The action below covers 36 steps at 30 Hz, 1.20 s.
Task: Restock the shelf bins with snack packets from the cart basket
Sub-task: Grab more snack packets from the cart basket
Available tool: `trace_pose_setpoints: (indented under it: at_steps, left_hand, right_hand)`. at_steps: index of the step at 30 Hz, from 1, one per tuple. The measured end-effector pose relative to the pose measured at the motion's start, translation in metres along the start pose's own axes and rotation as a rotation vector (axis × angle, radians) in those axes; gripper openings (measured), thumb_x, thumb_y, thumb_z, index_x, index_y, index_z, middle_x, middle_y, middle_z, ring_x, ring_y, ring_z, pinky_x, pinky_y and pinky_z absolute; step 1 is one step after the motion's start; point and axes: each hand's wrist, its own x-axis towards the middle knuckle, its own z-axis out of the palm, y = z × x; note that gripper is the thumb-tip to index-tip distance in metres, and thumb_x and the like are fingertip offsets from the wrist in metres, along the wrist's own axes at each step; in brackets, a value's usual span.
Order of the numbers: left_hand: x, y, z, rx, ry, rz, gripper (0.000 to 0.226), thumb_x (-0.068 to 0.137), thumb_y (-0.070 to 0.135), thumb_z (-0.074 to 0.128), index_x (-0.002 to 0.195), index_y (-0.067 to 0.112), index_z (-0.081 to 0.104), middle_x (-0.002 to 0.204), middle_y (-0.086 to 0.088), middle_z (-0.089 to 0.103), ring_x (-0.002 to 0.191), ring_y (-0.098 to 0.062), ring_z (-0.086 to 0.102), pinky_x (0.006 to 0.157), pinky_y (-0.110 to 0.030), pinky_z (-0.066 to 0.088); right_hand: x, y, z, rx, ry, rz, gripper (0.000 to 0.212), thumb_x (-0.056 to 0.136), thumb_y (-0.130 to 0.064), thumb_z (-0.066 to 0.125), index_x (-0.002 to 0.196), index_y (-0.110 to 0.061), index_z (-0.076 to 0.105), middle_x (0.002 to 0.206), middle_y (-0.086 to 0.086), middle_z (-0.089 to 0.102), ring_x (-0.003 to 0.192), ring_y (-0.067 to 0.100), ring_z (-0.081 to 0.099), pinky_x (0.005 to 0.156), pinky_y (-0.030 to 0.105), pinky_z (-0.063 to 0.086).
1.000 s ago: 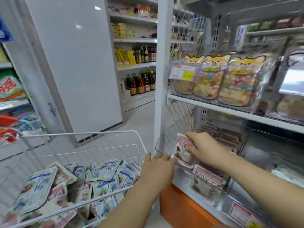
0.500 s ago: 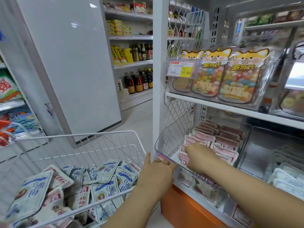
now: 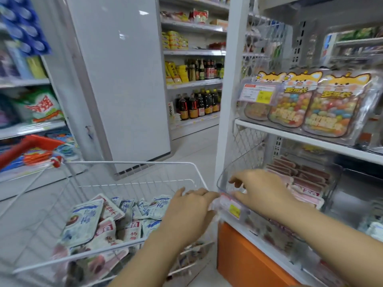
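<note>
Your right hand (image 3: 263,191) hovers over the front left corner of the clear bin (image 3: 220,179) on the lower shelf. Its fingers are spread and loosely bent, the thumb lies along the front rim, and there is no packet in it. The pink packets (image 3: 306,181) stand in rows inside the bin, just behind and to the right of your knuckles, close to your fingers; whether they touch is hidden by the hand.

Your left hand (image 3: 192,212) lies outside the bin with its fingers nearly straight, the tips against the bin's front corner and nothing in its hold. Just beside those tips is the price label (image 3: 234,209) — its yellow patch shows, but the print is blurred.

Beneath your left forearm, the white wire cart basket (image 3: 132,162) carries a heap of snack packets (image 3: 89,216), pale ones with blue Chinese characters and pinkish ones with red.

On the upper shelf stand bags of coloured sweets (image 3: 331,104) with fox-faced tops and yellow lettering — their price tag (image 3: 257,94) is unreadable.
</note>
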Motion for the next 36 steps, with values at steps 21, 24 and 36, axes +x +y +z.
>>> trace_pose_setpoints:
  at_steps: [21, 24, 36]
  left_hand:
    - [-0.141, -0.131, -0.053, 0.098, 0.157, -0.548, 0.043, 0.103, 0.05, 0.033, 0.145, 0.043, 0.035, 0.145, 0.018, 0.048, 0.125, -0.015, 0.052, 0.103, -0.029, 0.036]
    - [-0.141, -0.126, -0.058, 0.119, 0.165, -0.535, 0.043, 0.103, 0.05, 0.031, 0.145, 0.042, 0.035, 0.146, 0.015, 0.048, 0.125, -0.018, 0.051, 0.103, -0.029, 0.033]
    - [-0.143, -0.123, -0.061, 0.124, 0.153, -0.529, 0.04, 0.104, 0.047, 0.032, 0.143, 0.041, 0.037, 0.142, 0.016, 0.051, 0.121, -0.015, 0.054, 0.101, -0.029, 0.035]
  right_hand:
    - [0.075, -0.245, 0.088, 0.512, -0.709, -0.176, 0.038, 0.083, -0.037, 0.068, 0.112, -0.013, 0.063, 0.098, 0.008, 0.072, 0.085, 0.025, 0.071, 0.078, 0.039, 0.059]
    - [0.085, -0.252, 0.104, 0.559, -0.778, -0.124, 0.043, 0.075, -0.036, 0.075, 0.104, -0.007, 0.067, 0.082, 0.009, 0.065, 0.063, 0.022, 0.057, 0.057, 0.029, 0.049]
    - [0.078, -0.225, 0.089, 0.834, -0.751, -0.027, 0.016, 0.077, -0.006, 0.076, 0.086, -0.017, 0.068, 0.07, -0.004, 0.071, 0.061, 0.011, 0.066, 0.057, 0.023, 0.05]
